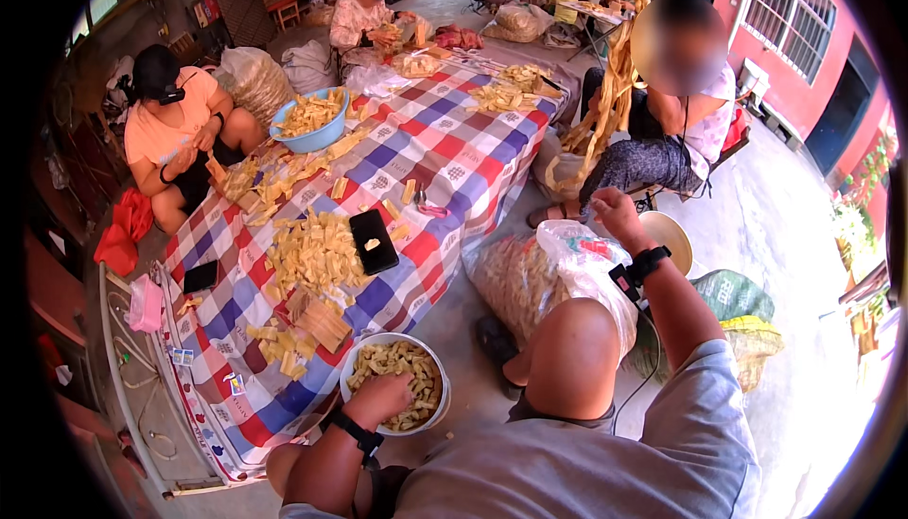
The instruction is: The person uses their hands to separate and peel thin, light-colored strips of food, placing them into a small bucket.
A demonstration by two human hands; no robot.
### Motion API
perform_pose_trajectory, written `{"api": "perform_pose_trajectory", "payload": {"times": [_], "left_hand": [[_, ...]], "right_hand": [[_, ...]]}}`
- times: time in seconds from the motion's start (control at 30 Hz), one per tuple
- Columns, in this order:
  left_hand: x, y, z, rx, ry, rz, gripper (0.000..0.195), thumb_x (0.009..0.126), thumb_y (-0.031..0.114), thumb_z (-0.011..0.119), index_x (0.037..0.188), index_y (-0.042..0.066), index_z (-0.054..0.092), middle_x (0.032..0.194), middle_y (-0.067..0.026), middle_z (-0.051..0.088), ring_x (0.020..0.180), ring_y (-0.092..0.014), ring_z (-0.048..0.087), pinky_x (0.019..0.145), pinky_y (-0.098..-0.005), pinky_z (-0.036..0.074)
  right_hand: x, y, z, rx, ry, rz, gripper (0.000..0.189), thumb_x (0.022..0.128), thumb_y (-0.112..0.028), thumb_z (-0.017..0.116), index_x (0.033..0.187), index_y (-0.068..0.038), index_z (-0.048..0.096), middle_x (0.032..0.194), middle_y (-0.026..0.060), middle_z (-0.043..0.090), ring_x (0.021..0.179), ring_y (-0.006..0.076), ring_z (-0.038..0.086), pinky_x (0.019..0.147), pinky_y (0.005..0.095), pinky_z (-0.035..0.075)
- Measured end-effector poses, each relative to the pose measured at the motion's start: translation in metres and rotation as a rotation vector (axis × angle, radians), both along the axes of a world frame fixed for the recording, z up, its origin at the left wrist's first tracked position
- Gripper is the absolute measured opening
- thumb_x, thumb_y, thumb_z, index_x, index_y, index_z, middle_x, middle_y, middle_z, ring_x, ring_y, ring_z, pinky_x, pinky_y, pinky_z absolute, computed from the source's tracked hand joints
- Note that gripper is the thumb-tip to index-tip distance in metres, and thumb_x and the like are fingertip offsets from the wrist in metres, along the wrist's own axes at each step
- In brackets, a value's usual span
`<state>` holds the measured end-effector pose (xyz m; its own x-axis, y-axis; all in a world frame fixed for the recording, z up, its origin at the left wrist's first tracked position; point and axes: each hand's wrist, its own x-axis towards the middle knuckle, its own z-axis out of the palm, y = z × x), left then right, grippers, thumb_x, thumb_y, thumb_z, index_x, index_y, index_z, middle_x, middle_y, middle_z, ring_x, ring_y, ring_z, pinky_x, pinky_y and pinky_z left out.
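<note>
My left hand [384, 396] is over a white bucket [445, 405] of short yellowish pieces [418, 370], its fingers down at them; whether it grips any is hidden. To the right, my right hand [617, 215] is raised with bent fingers above a clear plastic bag [511, 285] stuffed with similar pieces; I cannot tell if it holds something small. Beside the bucket, a checked tablecloth [440, 249] carries a heap of yellowish pieces [319, 253], a small wooden board [323, 324] and a black phone [374, 242] with one piece on top.
A blue basin [316, 137] of pieces, pink-handled scissors [429, 208] and another phone [201, 276] lie on the table. One person [177, 115] sits across at the left, another [688, 108] at the right with long yellowish strips [613, 93]. Green and yellow sacks [734, 299] stand by my right arm.
</note>
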<state>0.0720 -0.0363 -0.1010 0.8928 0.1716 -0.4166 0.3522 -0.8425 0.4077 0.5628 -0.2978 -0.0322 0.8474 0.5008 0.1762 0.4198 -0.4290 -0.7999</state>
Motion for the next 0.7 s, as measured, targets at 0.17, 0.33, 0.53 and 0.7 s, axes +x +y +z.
{"api": "perform_pose_trajectory", "payload": {"times": [0.17, 0.33, 0.53, 0.7], "left_hand": [[-0.005, 0.001, -0.008, 0.000, -0.047, -0.019, 0.037, 0.088, 0.025, 0.055, 0.119, 0.006, 0.060, 0.101, -0.0221, 0.069, 0.097, -0.041, 0.065, 0.086, -0.0524, 0.049], [-0.006, 0.002, -0.008, -0.002, -0.034, -0.010, 0.037, 0.088, 0.025, 0.055, 0.119, 0.006, 0.060, 0.101, -0.0218, 0.069, 0.097, -0.040, 0.065, 0.086, -0.0523, 0.049], [-0.007, 0.001, -0.006, 0.017, -0.031, -0.021, 0.037, 0.088, 0.025, 0.055, 0.119, 0.006, 0.060, 0.102, -0.0224, 0.068, 0.097, -0.040, 0.065, 0.086, -0.0521, 0.049], [-0.005, 0.000, -0.006, 0.000, -0.033, -0.027, 0.036, 0.088, 0.024, 0.055, 0.118, 0.005, 0.060, 0.103, -0.0227, 0.068, 0.098, -0.040, 0.065, 0.087, -0.0519, 0.049]], "right_hand": [[-0.001, -0.007, 0.015, 0.081, 0.032, -0.047, 0.025, 0.092, -0.017, 0.064, 0.105, 0.004, 0.065, 0.087, 0.0098, 0.069, 0.075, 0.0155, 0.064, 0.069, 0.0302, 0.052], [-0.003, -0.011, 0.019, 0.116, 0.025, -0.079, 0.023, 0.092, -0.017, 0.064, 0.102, 0.004, 0.066, 0.084, 0.0078, 0.068, 0.072, 0.0144, 0.063, 0.067, 0.0293, 0.052], [-0.001, -0.016, 0.015, 0.096, 0.007, -0.094, 0.021, 0.092, -0.016, 0.064, 0.100, 0.003, 0.065, 0.082, 0.0072, 0.067, 0.071, 0.0137, 0.062, 0.065, 0.0287, 0.051], [-0.003, -0.020, 0.009, 0.081, 0.051, -0.092, 0.021, 0.092, -0.016, 0.065, 0.099, 0.004, 0.064, 0.081, 0.0070, 0.065, 0.070, 0.0140, 0.060, 0.065, 0.0291, 0.050]]}}
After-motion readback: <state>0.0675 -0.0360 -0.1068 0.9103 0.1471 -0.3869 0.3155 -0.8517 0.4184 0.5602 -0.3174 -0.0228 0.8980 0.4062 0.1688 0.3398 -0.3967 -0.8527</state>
